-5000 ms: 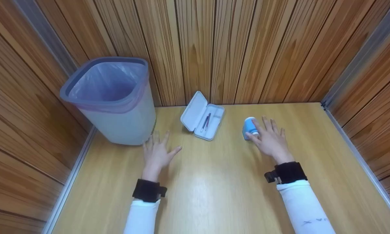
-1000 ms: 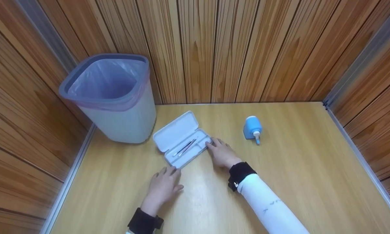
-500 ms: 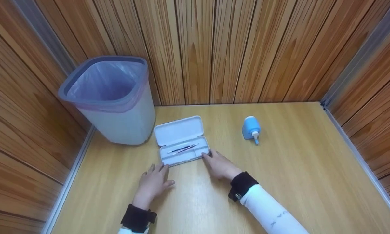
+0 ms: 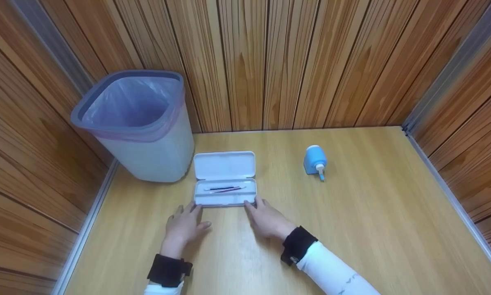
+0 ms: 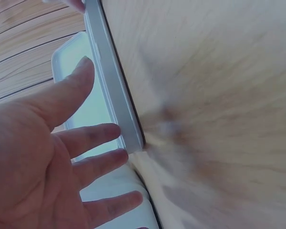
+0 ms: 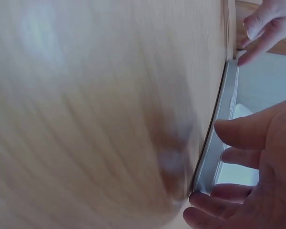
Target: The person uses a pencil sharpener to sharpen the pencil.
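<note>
A pale pencil case (image 4: pixel 225 200) lies with its lid (image 4: pixel 225 165) raised and leaning back, its long side facing me. Two slim pen-like sticks (image 4: pixel 225 189), one dark and one reddish, lie inside. At the case's front left corner, my left hand (image 4: pixel 182 227) touches the edge with nearly straight fingertips, thumb spread away. My right hand (image 4: pixel 270 219) grips the front right corner, thumb (image 6: pixel 238 131) on the front side and fingers round the end. In the left wrist view, the left palm (image 5: pixel 24 162) shows beside the case's rim.
A bin (image 4: pixel 155 159) with a bag liner stands at the back left, close to the case. On the right sits a blue bottle (image 4: pixel 315 159) with a narrow nozzle pointing toward me. Wood-panelled walls (image 4: pixel 245 65) enclose the table (image 4: pixel 351 205) at the back and sides.
The pencil case has come forward from the back and turned until its long side faces me. Both hands have moved with it. My right hand has left the bottle, whose nozzle now shows.
</note>
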Tool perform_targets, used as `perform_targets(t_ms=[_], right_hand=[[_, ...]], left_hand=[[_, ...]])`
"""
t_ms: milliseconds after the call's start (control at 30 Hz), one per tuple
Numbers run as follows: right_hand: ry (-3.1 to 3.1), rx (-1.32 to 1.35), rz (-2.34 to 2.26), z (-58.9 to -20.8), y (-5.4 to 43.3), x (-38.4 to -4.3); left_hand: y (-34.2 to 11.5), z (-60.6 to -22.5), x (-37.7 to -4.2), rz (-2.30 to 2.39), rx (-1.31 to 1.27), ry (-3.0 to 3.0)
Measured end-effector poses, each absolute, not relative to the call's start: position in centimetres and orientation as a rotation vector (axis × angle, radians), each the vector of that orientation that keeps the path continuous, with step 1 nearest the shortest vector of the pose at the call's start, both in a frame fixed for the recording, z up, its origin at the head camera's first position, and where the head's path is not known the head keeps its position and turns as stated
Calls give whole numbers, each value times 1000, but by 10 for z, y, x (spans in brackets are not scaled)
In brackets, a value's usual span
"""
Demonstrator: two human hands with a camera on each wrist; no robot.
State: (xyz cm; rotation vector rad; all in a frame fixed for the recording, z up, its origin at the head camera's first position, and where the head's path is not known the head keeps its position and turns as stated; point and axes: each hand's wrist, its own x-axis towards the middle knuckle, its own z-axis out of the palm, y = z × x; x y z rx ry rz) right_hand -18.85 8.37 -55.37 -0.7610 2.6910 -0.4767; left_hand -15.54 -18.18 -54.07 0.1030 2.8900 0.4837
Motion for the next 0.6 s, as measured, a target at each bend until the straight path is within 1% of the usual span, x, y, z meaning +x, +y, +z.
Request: perform_targets(t_ms=[233, 467, 600], right_hand=[[2681, -784, -546, -556, 83, -185], [2656, -831, -566, -550, 89, -193], [2638, -814, -616, -546, 94, -199]], left_hand=[[-181, -541, -153, 495, 99, 2892], [-178, -536, -157, 454, 96, 2912], [-173, -534, -165, 362, 104, 2985]])
